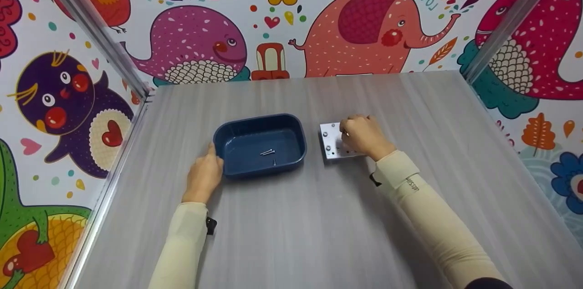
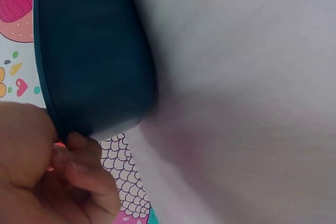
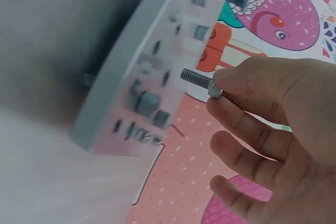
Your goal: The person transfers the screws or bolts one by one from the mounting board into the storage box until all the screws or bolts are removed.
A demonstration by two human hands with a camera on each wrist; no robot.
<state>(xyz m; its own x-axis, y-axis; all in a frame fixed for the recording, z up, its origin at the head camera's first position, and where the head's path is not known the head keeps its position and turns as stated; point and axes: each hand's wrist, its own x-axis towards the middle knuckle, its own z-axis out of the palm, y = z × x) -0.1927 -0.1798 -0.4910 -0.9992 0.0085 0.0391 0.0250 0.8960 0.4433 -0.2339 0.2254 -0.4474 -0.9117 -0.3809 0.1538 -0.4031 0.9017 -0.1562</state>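
Note:
A dark blue plastic tray (image 1: 241, 154) stands on the table, and my left hand (image 1: 205, 177) pinches its rim at the left end between thumb and fingers. Inside the tray lie a few small silver screws (image 1: 267, 152). To its right is a metal plate (image 1: 329, 141) with several holes, some of them filled by bolts (image 3: 147, 103). Over this plate my right hand (image 1: 364, 136) pinches a threaded bolt (image 3: 197, 78) between thumb and index finger. In the right wrist view the bolt's threaded end points at the plate's face, a short gap away from it.
The grey wood-grain table (image 1: 282, 225) carries the tray and the plate. Behind it stands a wall (image 1: 291, 20) printed with cartoon animals. Metal frame posts (image 1: 109, 47) rise at the far corners, and a metal rail runs along the left edge.

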